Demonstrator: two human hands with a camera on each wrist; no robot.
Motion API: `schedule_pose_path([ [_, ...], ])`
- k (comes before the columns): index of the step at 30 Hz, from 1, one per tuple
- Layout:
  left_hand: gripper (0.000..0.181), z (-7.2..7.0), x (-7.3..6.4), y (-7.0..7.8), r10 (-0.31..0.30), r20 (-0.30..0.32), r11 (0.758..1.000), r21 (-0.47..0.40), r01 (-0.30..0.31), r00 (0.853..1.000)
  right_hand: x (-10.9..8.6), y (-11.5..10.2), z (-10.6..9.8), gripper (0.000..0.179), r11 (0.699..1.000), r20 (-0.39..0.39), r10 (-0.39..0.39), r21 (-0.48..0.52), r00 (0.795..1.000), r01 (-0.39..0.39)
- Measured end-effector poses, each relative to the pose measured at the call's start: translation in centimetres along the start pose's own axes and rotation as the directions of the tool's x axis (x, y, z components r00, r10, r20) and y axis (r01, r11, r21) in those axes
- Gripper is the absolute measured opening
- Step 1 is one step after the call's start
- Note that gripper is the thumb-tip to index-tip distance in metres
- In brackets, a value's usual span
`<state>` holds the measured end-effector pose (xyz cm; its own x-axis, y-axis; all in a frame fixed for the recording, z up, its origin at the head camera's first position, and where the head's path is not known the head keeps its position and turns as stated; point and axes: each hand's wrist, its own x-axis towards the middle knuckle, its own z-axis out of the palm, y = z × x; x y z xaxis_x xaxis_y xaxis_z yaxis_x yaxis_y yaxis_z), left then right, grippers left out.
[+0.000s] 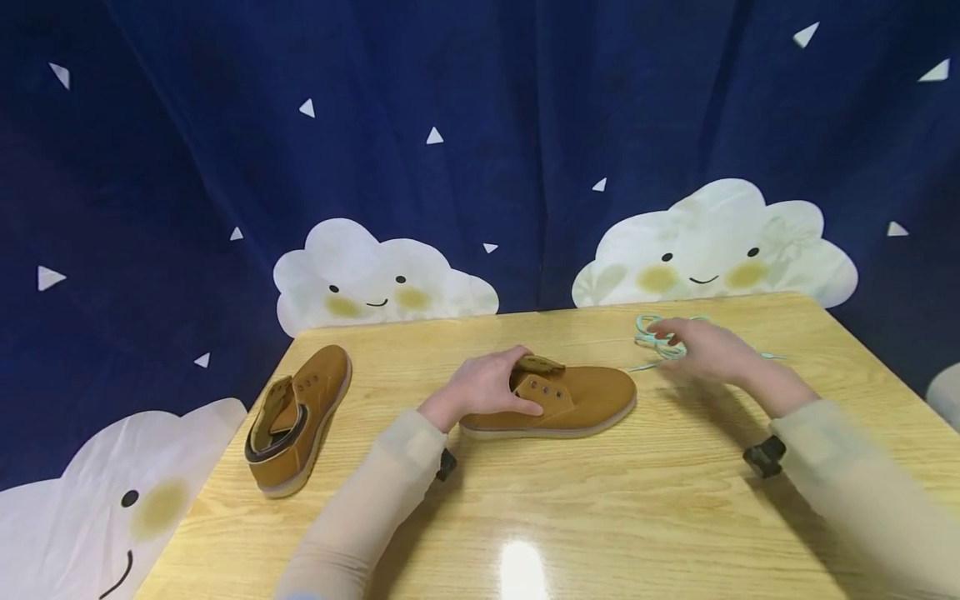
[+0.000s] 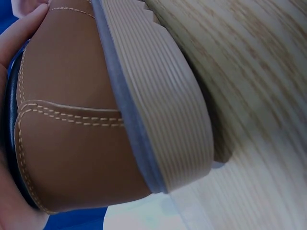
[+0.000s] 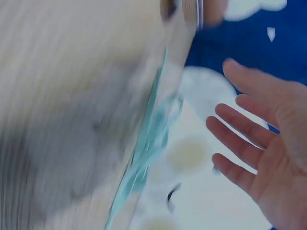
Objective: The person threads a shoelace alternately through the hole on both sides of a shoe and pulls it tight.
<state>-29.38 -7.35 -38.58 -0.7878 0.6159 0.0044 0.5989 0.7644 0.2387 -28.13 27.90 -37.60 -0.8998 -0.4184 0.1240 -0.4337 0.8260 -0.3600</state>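
A brown leather shoe [image 1: 600, 396] without laces lies on its sole at mid-table, toe to the right. My left hand [image 1: 487, 385] grips it around the ankle opening, thumb on the near eyelet flap; the left wrist view shows its stitched heel and ridged sole [image 2: 163, 96] close up. Over a loose bundle of mint-green shoelaces [image 1: 660, 342] hovers my right hand [image 1: 708, 350]. In the right wrist view that hand [image 3: 268, 143] has its fingers spread and holds nothing, apart from the laces [image 3: 148, 148].
A matching brown shoe [image 1: 303, 421] stands at the table's left side, toe pointing away. The wooden table [image 1: 600, 517] ends at a dark blue curtain [image 1: 450, 67] printed with smiling clouds. Dark wrist cameras sit under both sleeves.
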Motion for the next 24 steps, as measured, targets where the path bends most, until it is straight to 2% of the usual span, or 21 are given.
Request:
schedule_pose_path([
  [3,0.090,-0.1,0.0,0.1,-0.003,0.001,1.000,0.002,0.003,1.000,-0.3,1.7,-0.9,0.045,0.999,-0.032,0.032,-0.016,0.999,-0.033],
  [7,0.091,-0.2,0.0,0.2,-0.012,0.007,1.000,0.000,0.012,1.000,-0.4,2.6,-0.4,0.034,0.999,-0.012,0.031,-0.030,0.999,-0.032],
  [14,0.092,0.1,0.1,0.1,-0.009,0.006,1.000,0.012,0.009,1.000,0.6,1.9,2.4,0.029,0.992,0.029,-0.073,-0.100,0.997,0.075],
  [19,0.092,0.3,0.1,0.2,-0.005,0.004,1.000,0.013,0.005,1.000,1.4,2.1,3.7,0.013,0.974,0.023,-0.145,-0.174,0.989,0.147],
  [22,0.092,0.2,0.0,0.1,-0.005,0.000,1.000,0.014,0.005,1.000,1.7,2.0,3.9,0.009,0.976,0.022,-0.128,-0.177,0.992,0.130],
  [24,0.091,0.1,0.0,0.1,-0.005,-0.004,1.000,0.017,0.005,1.000,2.0,1.9,3.9,0.012,0.983,0.027,-0.086,-0.162,0.996,0.089],
])
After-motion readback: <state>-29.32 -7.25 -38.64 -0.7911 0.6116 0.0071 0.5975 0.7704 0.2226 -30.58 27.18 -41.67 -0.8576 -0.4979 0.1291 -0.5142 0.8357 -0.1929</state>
